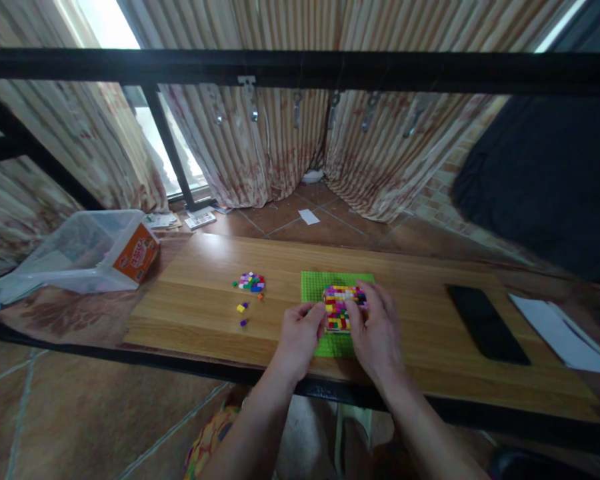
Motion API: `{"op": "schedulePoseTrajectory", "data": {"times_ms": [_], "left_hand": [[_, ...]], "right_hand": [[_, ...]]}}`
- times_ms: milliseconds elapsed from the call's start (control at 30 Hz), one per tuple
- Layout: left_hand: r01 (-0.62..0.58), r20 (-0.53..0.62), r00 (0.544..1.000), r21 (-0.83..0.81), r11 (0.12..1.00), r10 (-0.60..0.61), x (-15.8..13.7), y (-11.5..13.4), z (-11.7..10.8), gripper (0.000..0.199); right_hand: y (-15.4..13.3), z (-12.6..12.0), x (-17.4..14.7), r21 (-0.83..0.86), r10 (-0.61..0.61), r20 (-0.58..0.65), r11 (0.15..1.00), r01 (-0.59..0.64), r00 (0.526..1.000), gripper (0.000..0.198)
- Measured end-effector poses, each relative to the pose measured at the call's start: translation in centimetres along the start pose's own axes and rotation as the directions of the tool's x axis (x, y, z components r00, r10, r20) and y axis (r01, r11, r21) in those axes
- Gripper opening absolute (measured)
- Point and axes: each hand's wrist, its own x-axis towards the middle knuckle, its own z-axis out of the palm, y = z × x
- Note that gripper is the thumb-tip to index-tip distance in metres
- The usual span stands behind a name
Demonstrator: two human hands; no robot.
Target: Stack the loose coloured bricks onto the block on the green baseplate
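A many-coloured block of toy building bricks (337,309) sits on a green studded baseplate (312,283) near the table's front edge. My left hand (301,335) is closed at the block's left side, thumb and fingertips against its edge. Over the right side curves my right hand (380,331), its thumb on the top and its fingers along the far right edge. Part of the block's right end is hidden under that hand. Left of the baseplate lies a small pile of loose bricks (253,283), with a yellow brick (241,308) and a purple brick (243,323) nearer me.
A black flat panel (487,325) and white papers (565,333) lie at the right of the wooden tabletop (190,300). To the left stands a clear plastic bin (87,247) with an orange label. A dark metal bar (300,69) crosses in front of the curtains (290,147).
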Motion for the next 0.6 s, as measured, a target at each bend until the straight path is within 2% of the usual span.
{"op": "schedulePoseTrajectory", "data": {"times_ms": [33, 100, 200, 467, 600], "left_hand": [[0.005, 0.008, 1.0, -0.004, 1.0, -0.005, -0.1, 0.1, 0.1, 0.03], [0.012, 0.027, 1.0, -0.01, 1.0, -0.012, -0.2, 0.2, 0.2, 0.032], [0.016, 0.072, 0.997, -0.015, 1.0, -0.014, -0.4, 0.3, 0.2, 0.033], [-0.008, 0.173, 0.985, 0.002, 1.0, 0.008, -0.6, 0.0, 0.5, 0.036], [0.009, 0.093, 0.996, -0.062, 0.998, -0.003, -0.5, 0.5, 0.3, 0.036]], "right_hand": [[-0.5, -0.5, 0.1, 0.053, -0.049, -0.006, 0.997, 0.049, 0.999, 0.034], [-1.3, -1.5, 0.1, 0.173, -0.162, 0.066, 0.974, 0.148, 0.985, 0.028], [-2.0, -2.2, 0.1, 0.267, -0.228, 0.168, 0.947, 0.178, 0.959, 0.026], [-1.0, -2.9, 0.5, 0.336, -0.168, 0.249, 0.939, 0.077, 0.954, 0.02], [0.9, -3.5, 1.0, 0.305, -0.046, 0.195, 0.952, -0.016, 0.98, 0.019]]}}
